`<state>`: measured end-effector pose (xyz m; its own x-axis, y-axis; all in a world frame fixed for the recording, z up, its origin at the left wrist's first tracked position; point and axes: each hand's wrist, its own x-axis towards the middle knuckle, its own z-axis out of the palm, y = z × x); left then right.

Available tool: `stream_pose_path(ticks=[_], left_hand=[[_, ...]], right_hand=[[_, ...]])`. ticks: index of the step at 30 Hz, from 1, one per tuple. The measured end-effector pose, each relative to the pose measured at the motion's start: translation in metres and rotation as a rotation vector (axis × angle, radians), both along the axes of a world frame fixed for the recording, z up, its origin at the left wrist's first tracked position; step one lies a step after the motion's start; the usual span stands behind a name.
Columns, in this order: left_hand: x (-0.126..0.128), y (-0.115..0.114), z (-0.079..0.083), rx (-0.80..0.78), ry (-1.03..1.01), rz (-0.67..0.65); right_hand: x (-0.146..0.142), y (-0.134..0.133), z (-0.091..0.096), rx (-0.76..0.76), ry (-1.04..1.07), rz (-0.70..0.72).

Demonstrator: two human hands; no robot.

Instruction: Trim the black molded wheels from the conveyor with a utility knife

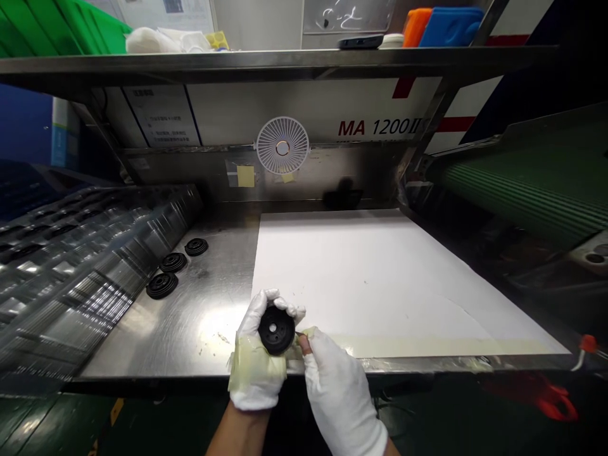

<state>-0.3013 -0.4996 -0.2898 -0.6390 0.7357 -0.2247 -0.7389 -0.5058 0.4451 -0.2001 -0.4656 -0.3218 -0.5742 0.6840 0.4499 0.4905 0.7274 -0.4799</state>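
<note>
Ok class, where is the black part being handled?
In the head view, the black part sits lower centre in the left hand, just left of the right hand, near the front of the white sheet.

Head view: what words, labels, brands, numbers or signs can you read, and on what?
"MA 1200II": white panel; the metal post may hide more.
Small line beneath it: mostly cut off, unreadable.
Notice sheet at left: characters too blurred to read.
Sheet above the shelf: too blurred to read.
Black round part in the left hand: no readable text.
</note>
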Motion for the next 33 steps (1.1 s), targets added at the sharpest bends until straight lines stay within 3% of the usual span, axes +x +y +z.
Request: stream_pose_path(ticks=[9, 15, 21, 25, 29, 33], left_hand=[[0.006, -0.001, 0.000, -0.001, 0.224, 0.145], [-0.003, -0.008, 0.004, -0.035, -0.013, -0.142], [0.000, 0.000, 0.006, -0.045, -0.046, -0.033], [0.000, 0.003, 0.009, -0.063, -0.031, 0.042], [-0.003, 0.000, 0.016, -0.095, 0.009, 0.113], [-0.003, 0.000, 0.025, -0.106, -0.033, 0.105]], right_hand=[[-0.008, -0.012, -0.002, 0.015, -0.005, 0.055], [-0.001, -0.002, 0.007, -0.064, 0.015, 0.088], [-0.002, -0.003, 0.002, 0.009, -0.019, 0.048], [0.000, -0.007, -0.001, -0.043, -0.070, 0.147], [0.022, 0.021, 0.014, -0.212, -0.209, 0.138], [0.056, 0.072, 0.015, -0.124, -0.142, 0.017]])
